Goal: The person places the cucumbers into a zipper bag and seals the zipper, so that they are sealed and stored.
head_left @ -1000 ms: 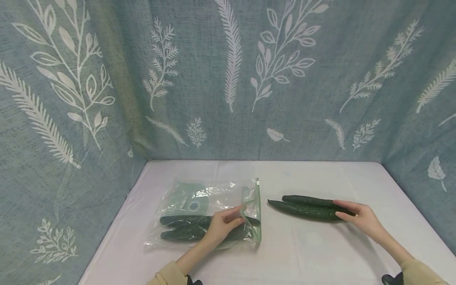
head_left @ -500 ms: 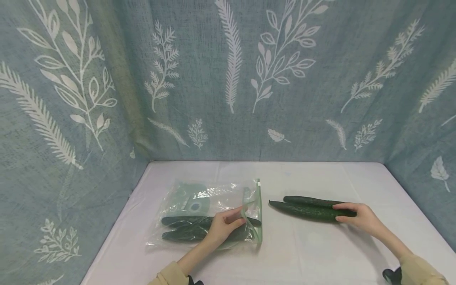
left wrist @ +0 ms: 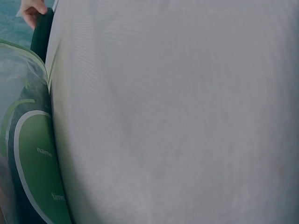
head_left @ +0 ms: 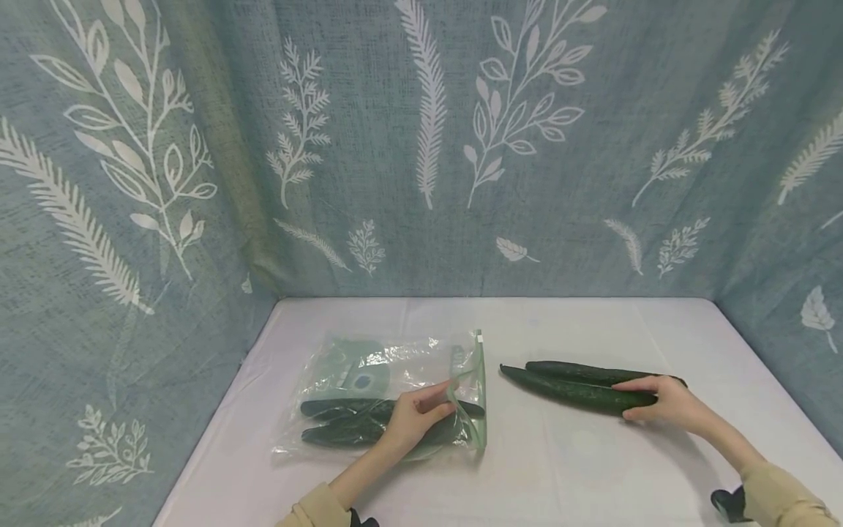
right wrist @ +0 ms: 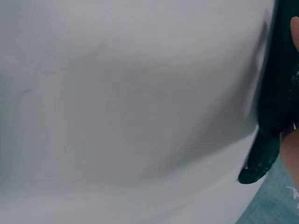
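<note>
A clear zip bag (head_left: 402, 359) with a green edge lies at the left of the table in the head view. Two cucumbers, a farther one (head_left: 342, 408) and a nearer one (head_left: 336, 436), are inside it. My left hand (head_left: 410, 423) pinches the bag's mouth near its right edge, holding the film up. To the right, my right hand (head_left: 668, 404) grips the right end of the front cucumber (head_left: 569, 393). Right behind it lies a second loose cucumber (head_left: 573, 370), whose right tip shows past my fingers. The right wrist view shows dark cucumber ends (right wrist: 259, 158) beside the hand.
A white cloth covers the table (head_left: 527, 476). Blue-green curtains (head_left: 382, 146) with white leaf prints stand behind and at both sides. Between the bag's mouth and the loose cucumbers is a short stretch of tabletop.
My right fingers have closed round the front cucumber, which has turned slightly, and the rear cucumber's right tip now shows behind the hand. My left hand stays on the bag.
</note>
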A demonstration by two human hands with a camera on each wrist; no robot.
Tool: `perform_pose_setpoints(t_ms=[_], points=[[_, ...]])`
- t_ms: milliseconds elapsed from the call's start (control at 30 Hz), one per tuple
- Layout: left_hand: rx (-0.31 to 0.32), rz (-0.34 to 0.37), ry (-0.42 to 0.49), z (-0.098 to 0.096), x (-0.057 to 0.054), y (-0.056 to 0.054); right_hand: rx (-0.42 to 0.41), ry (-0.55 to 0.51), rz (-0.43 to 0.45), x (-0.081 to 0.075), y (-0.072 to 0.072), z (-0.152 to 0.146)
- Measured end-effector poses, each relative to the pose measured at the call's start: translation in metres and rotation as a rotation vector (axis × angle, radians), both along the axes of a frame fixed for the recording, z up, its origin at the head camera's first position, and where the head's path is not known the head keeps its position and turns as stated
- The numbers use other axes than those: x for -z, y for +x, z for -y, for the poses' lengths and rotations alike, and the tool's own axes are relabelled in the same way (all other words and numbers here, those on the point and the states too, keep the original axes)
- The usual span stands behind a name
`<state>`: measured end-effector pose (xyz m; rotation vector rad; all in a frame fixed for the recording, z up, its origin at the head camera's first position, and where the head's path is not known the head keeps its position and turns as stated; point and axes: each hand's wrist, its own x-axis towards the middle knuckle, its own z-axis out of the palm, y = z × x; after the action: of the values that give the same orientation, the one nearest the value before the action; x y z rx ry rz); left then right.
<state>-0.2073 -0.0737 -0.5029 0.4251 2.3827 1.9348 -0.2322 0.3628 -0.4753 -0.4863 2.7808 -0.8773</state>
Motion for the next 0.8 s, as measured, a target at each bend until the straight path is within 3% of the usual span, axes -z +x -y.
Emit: perform_pose_setpoints(t_ms=[333, 800], points=[[0.011, -0.001, -0.010, 0.001, -0.002, 0.002, -0.010, -0.145, 0.111, 0.008, 0.002, -0.006], [0.000, -0.007, 0.010, 0.001, -0.001, 0.001, 0.023, -0.030, 0.013, 0.011, 0.003, -0.003]])
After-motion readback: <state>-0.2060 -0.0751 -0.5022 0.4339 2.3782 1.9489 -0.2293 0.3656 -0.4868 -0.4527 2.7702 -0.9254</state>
